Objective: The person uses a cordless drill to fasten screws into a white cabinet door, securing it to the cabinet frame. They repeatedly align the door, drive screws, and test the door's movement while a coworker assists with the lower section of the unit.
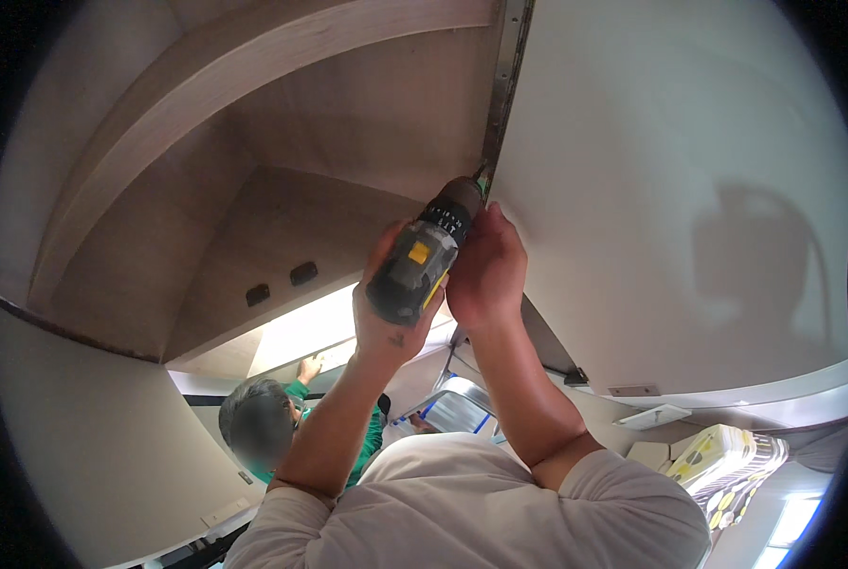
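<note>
My left hand (378, 318) is wrapped round a grey and black cordless drill (407, 277) with yellow parts. The drill points up and to the right. Its bit (482, 173) reaches the metal hinge strip (501, 100) between the wooden cabinet and a pale door panel (661, 256). Close beside the drill's chuck, my right hand (488, 270) is closed, with its fingertips near the hinge strip. The drill partly hides those fingers, and what they hold cannot be made out. Any screw at the bit is too small to tell.
The open wooden cabinet (319, 123) has a curved front rail (244, 62). Below, a person in green (362, 446) raises a hand near a bright lit panel (310, 327). A stepladder (457, 408) stands behind me. Patterned fabric (727, 465) hangs at the lower right.
</note>
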{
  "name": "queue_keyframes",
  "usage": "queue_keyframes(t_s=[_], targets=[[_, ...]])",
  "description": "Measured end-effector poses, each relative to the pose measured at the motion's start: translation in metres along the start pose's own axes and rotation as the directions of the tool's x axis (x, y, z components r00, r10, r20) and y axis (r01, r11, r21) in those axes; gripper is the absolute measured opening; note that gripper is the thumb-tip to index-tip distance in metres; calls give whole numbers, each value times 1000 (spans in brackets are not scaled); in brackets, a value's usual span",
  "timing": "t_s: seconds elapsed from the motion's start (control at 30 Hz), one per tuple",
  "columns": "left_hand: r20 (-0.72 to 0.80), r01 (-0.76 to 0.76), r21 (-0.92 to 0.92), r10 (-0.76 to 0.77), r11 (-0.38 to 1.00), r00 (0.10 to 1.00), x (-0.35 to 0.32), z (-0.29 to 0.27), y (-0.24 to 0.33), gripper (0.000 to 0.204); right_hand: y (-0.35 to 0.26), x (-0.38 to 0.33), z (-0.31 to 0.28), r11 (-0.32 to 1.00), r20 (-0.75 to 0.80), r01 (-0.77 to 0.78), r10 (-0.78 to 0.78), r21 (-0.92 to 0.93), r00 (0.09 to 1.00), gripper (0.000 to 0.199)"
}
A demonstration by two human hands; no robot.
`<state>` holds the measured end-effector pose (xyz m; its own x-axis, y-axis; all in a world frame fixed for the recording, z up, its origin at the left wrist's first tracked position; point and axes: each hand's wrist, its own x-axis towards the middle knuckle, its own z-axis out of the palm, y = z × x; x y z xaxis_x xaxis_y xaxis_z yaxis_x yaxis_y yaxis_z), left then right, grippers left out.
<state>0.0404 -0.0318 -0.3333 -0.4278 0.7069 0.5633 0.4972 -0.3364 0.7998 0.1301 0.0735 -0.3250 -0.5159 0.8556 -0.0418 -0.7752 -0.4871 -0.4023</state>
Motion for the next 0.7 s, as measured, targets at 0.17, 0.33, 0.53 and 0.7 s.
queue_keyframes(t_s=[0.17,0.33,0.53,0.7], targets=[[15,67,-21,-67,998,998,1,7,10,71,14,-17,-54,911,-72,142,-184,-387,980,47],[2,78,2,-78,997,997,1,8,10,74,38,-9,-105,740,-238,-91,-96,-667,966,56],[-40,20,72,-17,997,999,0,16,7,75,51,35,-121,925,35,-60,78,-375,996,41],[-54,-2,137,9,991,999,-1,22,6,81,39,57,-130,906,-92,-114,84,-407,992,22]])
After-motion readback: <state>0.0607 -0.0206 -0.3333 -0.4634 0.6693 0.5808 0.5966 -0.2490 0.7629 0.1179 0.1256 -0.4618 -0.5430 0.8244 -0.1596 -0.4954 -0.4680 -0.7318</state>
